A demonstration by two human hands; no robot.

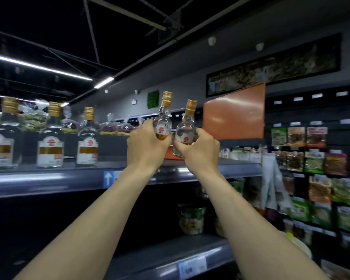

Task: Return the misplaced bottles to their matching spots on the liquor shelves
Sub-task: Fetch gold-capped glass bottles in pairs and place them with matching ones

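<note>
From the head camera: reaching up with both arms toward the upper shelf [49, 178].

In the left hand [148, 146], fingers curled round the lower body, a small clear bottle [163, 120] with gold cap and red-and-white label, held upright. In the right hand [198, 150], gripped low in the same way, a second small bottle [187, 126] of the same kind, leaning slightly right. Both raised in the air just above the front part of the upper shelf, side by side and close together; cannot tell whether the glass touches.

Left of the hands, standing upright in a row on the upper shelf: three larger bottles [51, 138], gold-capped, with the same style of label, each apart from its neighbour. Behind them, clear bags of dried goods [32, 118].

On the shelf's front edge, near the left forearm, a blue arrow label [108, 178]. Below, between the arms, blurred jars [192, 219] above a lower shelf [160, 257] with a price tag [192, 266] on its edge.

Behind the right hand, an orange panel [233, 112]. Far right, rows of hanging packets [315, 154] on a dark wall.
</note>
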